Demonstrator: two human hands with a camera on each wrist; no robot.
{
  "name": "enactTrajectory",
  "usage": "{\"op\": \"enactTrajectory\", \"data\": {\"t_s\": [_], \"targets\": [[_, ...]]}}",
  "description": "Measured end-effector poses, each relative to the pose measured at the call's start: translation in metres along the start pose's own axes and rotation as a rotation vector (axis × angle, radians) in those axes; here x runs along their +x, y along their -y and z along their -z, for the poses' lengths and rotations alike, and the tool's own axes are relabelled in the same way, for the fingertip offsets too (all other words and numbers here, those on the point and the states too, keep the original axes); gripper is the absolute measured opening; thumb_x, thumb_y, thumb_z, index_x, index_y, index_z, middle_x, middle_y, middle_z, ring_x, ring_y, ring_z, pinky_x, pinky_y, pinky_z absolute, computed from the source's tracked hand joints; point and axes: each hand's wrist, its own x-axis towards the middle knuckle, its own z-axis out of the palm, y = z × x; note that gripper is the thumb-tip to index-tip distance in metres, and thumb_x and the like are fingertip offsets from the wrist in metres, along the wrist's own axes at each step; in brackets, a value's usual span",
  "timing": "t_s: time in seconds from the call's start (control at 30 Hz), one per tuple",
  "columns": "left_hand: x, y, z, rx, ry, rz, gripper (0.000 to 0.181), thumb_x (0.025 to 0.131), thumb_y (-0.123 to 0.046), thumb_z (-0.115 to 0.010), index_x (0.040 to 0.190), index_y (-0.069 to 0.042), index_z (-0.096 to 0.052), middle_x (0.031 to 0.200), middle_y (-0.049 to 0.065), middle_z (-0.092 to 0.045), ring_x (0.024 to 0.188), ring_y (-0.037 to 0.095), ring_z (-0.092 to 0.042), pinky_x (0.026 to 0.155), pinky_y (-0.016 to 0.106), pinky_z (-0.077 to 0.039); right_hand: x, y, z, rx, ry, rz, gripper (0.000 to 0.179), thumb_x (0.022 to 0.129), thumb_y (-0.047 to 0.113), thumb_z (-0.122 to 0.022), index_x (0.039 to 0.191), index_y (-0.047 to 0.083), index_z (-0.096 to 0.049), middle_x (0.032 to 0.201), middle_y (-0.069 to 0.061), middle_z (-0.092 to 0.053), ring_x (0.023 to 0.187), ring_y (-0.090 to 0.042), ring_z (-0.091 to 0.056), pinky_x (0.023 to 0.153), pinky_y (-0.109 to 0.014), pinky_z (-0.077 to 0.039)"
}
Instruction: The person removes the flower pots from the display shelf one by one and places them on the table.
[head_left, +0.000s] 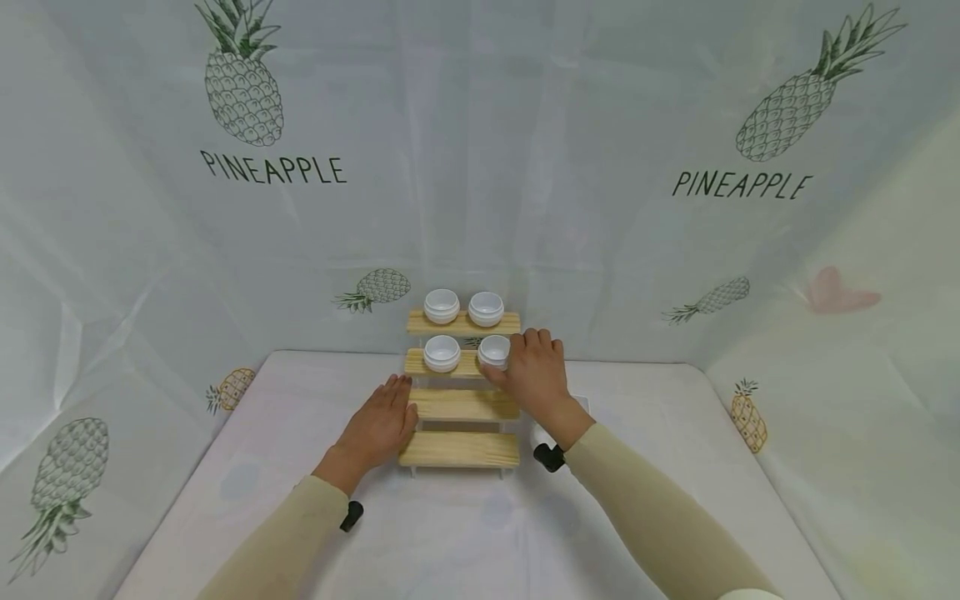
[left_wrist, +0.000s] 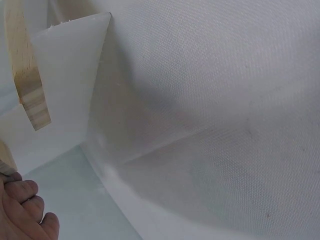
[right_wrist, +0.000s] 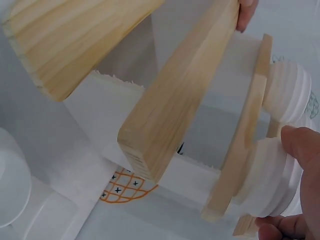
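— How are your hands now?
— My right hand (head_left: 538, 375) pinches a small white bowl (head_left: 492, 351), thumb on one side and fingers on the other. My left hand (head_left: 381, 423) is flat, the fingers almost straight; it grips nothing and only rests at the left edge of the wooden stand (head_left: 457, 452).
— Where exactly is this bowl?
— Near the right end of the second step (head_left: 468, 367) from the top. A second bowl (head_left: 442, 354) is toward the left end, and two more bowls (head_left: 442, 307) stand on the top step (head_left: 416, 323).
— How will it handle?
— I think it is light, stiff and rather slippery; if ceramic, a knock can chip it. I would hold its outer wall, below the rim.
— And farther out?
— On the desk (head_left: 465, 542), beyond the stand's right edge, are white pieces (right_wrist: 12, 180); I cannot tell what they are.
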Motion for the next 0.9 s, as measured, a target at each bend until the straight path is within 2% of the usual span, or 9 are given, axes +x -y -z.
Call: {"op": "enactTrajectory", "data": {"t_s": [0.2,0.33,0.6,0.9], "targets": [[-0.001,0.001,0.0,-0.011,0.002,-0.006,0.065,0.116,-0.036,-0.025,0.162,0.009,-0.028,0.169,0.024,-0.033,0.161,0.038,-0.026,0.132,0.052,-0.024,0.001,0.002,0.004,0.039,0.088,-0.026,0.062,0.092,0.062,-0.074,0.096,0.0,-0.067,0.088,-0.013,-0.056,0.088,-0.033,-0.051,0.074,-0.045,-0.045],[-0.001,0.0,0.001,-0.014,0.016,-0.001,0.065,0.116,-0.037,-0.024,0.163,0.008,-0.026,0.17,0.023,-0.031,0.161,0.037,-0.024,0.133,0.051,-0.022,0.0,0.001,0.008,0.05,0.116,0.002,0.062,0.091,0.058,-0.078,0.106,-0.001,-0.068,0.094,-0.014,-0.058,0.093,-0.035,-0.052,0.078,-0.046,-0.045],[-0.003,-0.002,0.004,-0.008,0.01,-0.001,0.064,0.116,-0.035,-0.026,0.162,0.01,-0.026,0.169,0.025,-0.032,0.161,0.04,-0.025,0.133,0.052,-0.023,-0.004,-0.004,0.01,0.021,0.076,0.088,0.063,0.088,0.056,-0.081,0.106,-0.001,-0.062,0.093,-0.014,-0.056,0.089,-0.034,-0.05,0.074,-0.042,-0.042],[-0.003,-0.003,0.004,-0.03,0.009,0.004,0.064,0.116,-0.035,-0.027,0.163,0.009,-0.026,0.169,0.025,-0.032,0.161,0.039,-0.025,0.133,0.052,-0.022,-0.009,-0.009,0.009,-0.023,0.022,0.148,0.064,0.088,0.058,-0.078,0.106,0.0,-0.06,0.091,-0.012,-0.056,0.085,-0.032,-0.05,0.071,-0.039,-0.04]]}}
